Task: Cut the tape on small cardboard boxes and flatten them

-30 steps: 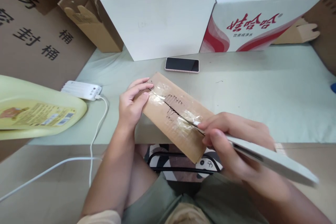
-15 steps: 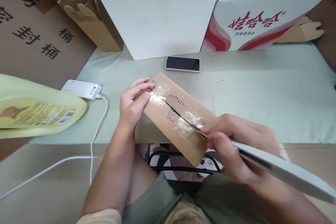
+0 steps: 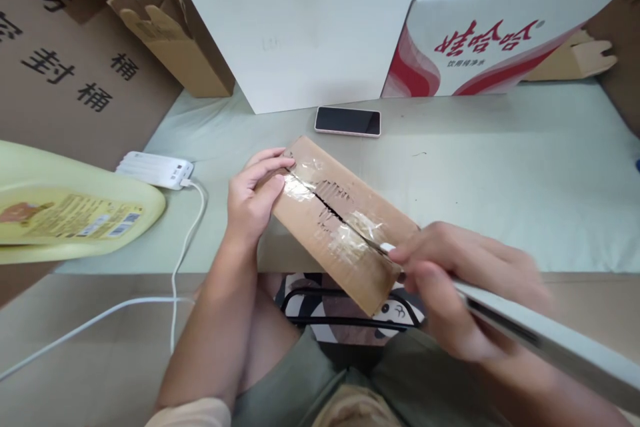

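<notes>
A small brown cardboard box (image 3: 320, 240) is tilted at the table's front edge, its taped top slit along the middle seam. My left hand (image 3: 255, 193) grips the box's far left end, thumb and fingers on the top face and corner. My right hand (image 3: 460, 287) is closed around a white box cutter (image 3: 545, 337) with a dark slot along its body. The cutter's tip sits at the near right part of the seam, where clear tape is torn and wrinkled. My fingers partly hide the cutter.
Beyond the box lie a phone (image 3: 348, 121) and, to the left, a white power bank (image 3: 155, 169) with a cable. A yellow jug (image 3: 75, 207) stands at left. White cartons (image 3: 305, 40) and an open brown box (image 3: 185, 53) line the back.
My right hand and the box cutter have shifted slightly right along the seam towards the box's near right end. My left hand and the box are almost still.
</notes>
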The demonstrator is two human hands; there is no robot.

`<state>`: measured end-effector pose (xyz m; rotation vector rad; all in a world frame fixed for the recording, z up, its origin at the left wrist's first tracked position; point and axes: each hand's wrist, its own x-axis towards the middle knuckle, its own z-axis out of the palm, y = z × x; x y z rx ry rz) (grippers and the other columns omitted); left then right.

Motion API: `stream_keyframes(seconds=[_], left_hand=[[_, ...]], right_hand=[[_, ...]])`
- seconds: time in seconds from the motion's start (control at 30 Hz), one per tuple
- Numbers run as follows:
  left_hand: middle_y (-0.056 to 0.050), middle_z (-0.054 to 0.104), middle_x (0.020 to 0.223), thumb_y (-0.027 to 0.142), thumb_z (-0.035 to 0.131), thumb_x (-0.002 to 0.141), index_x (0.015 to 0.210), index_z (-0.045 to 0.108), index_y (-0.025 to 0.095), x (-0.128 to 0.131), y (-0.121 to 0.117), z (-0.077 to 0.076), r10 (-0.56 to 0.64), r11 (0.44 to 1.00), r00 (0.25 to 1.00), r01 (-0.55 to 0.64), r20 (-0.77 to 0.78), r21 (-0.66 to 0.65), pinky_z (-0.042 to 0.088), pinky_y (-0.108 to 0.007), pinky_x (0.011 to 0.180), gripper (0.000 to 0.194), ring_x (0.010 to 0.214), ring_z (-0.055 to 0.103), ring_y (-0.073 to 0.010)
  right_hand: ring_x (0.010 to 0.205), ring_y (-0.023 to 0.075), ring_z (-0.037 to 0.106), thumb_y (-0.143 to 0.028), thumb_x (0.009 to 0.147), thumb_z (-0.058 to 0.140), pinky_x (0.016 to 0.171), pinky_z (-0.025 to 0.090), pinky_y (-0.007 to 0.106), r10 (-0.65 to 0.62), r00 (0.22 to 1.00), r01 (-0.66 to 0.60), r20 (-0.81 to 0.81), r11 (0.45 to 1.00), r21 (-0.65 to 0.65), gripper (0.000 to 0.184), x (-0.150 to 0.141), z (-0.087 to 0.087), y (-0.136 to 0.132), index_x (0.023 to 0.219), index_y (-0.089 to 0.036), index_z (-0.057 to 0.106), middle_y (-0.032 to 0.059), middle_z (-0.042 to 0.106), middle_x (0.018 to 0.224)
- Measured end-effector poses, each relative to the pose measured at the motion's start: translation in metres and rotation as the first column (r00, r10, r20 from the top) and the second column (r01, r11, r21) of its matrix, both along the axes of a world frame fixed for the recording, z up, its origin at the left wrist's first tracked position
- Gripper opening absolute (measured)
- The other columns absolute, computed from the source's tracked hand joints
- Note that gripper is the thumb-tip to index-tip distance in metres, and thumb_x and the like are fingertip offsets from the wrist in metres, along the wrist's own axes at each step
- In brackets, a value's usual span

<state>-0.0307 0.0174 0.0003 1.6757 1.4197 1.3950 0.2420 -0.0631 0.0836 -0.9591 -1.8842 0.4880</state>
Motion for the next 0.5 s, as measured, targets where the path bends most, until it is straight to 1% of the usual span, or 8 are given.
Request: stream_keyframes(seconds=[0.03,0.1,0.17,0.2,0.23,0.3,0.4,0.5], left_hand=[[-0.003,0.076,0.126,0.04,0.068,0.085,0.099,0.083,0.029,0.0,0.0,0.0,0.003,1.0,1.0,-0.003,-0.001,-0.002,0.049,-0.049,0.119,0.024,0.13,0.066,-0.0302],[-0.003,0.076,0.126,0.041,0.068,0.084,0.099,0.083,0.028,0.0,0.0,0.0,0.011,1.0,1.0,-0.011,-0.002,-0.012,0.049,-0.049,0.119,0.025,0.13,0.066,-0.0306],[-0.003,0.076,0.125,0.041,0.069,0.082,0.098,0.083,0.028,0.0,0.0,-0.001,0.017,1.0,1.0,-0.017,0.001,-0.015,0.049,-0.048,0.119,0.025,0.129,0.067,-0.0307],[-0.003,0.076,0.125,0.041,0.069,0.082,0.098,0.083,0.028,0.0,0.0,-0.001,0.02,1.0,1.0,-0.02,0.006,-0.013,0.05,-0.048,0.119,0.024,0.128,0.067,-0.0305],[-0.003,0.077,0.124,0.04,0.07,0.082,0.097,0.084,0.029,0.0,0.0,-0.001,0.021,1.0,1.0,-0.021,0.012,-0.01,0.05,-0.048,0.118,0.024,0.128,0.067,-0.0302],[-0.002,0.077,0.124,0.04,0.07,0.083,0.097,0.084,0.029,0.0,0.0,0.0,0.02,1.0,0.999,-0.02,0.026,-0.003,0.05,-0.047,0.118,0.023,0.128,0.067,-0.0296],[-0.003,0.077,0.124,0.042,0.069,0.084,0.098,0.083,0.029,0.001,0.0,0.0,0.013,1.0,1.0,-0.013,0.024,0.007,0.05,-0.047,0.118,0.024,0.128,0.067,-0.0296],[-0.004,0.076,0.125,0.047,0.065,0.087,0.1,0.081,0.027,0.002,0.0,-0.002,0.006,1.0,1.0,-0.006,0.003,0.02,0.05,-0.047,0.118,0.029,0.13,0.066,-0.0302]], right_hand=[[0.051,0.013,0.065,-0.012,0.092,0.055,0.044,0.049,0.024,-0.022,0.999,0.023,-0.036,1.0,0.017,0.022,-0.001,-0.001,0.0,0.074,-0.023,0.057,0.001,0.07,0.066],[0.049,0.0125,0.063,-0.013,0.093,0.055,0.043,0.048,0.024,-0.037,0.999,0.038,-0.038,0.999,0.024,0.022,-0.001,-0.001,0.001,0.073,-0.023,0.057,0.0003,0.069,0.064],[0.048,0.0121,0.062,-0.012,0.092,0.057,0.044,0.048,0.023,0.007,0.998,-0.006,0.057,1.0,-0.027,0.02,-0.001,0.002,0.002,0.076,-0.023,0.059,-0.0005,0.069,0.063],[0.048,0.0121,0.062,-0.011,0.092,0.057,0.044,0.048,0.023,0.019,0.997,-0.015,0.077,0.999,-0.045,0.019,0.001,0.003,0.001,0.077,-0.023,0.06,-0.0006,0.069,0.063],[0.048,0.0121,0.063,-0.011,0.092,0.057,0.045,0.049,0.023,0.021,0.998,-0.017,0.064,0.998,-0.053,0.019,0.003,0.004,0.0,0.077,-0.023,0.061,-0.0007,0.069,0.063],[0.051,0.0125,0.065,-0.012,0.093,0.057,0.046,0.05,0.024,0.007,1.0,-0.007,-0.01,0.998,-0.062,0.02,0.009,0.006,-0.003,0.076,-0.022,0.061,0.0,0.069,0.065],[0.057,0.0138,0.067,-0.016,0.095,0.057,0.047,0.05,0.025,-0.05,0.995,0.044,-0.085,0.997,-0.067,0.022,0.018,0.006,-0.008,0.075,-0.023,0.06,0.0001,0.067,0.067],[0.064,0.0176,0.068,-0.013,0.095,0.056,0.05,0.052,0.03,-0.165,0.969,0.168,-0.181,0.986,-0.004,0.021,0.022,0.006,-0.009,0.078,-0.025,0.06,-0.0002,0.061,0.064]])
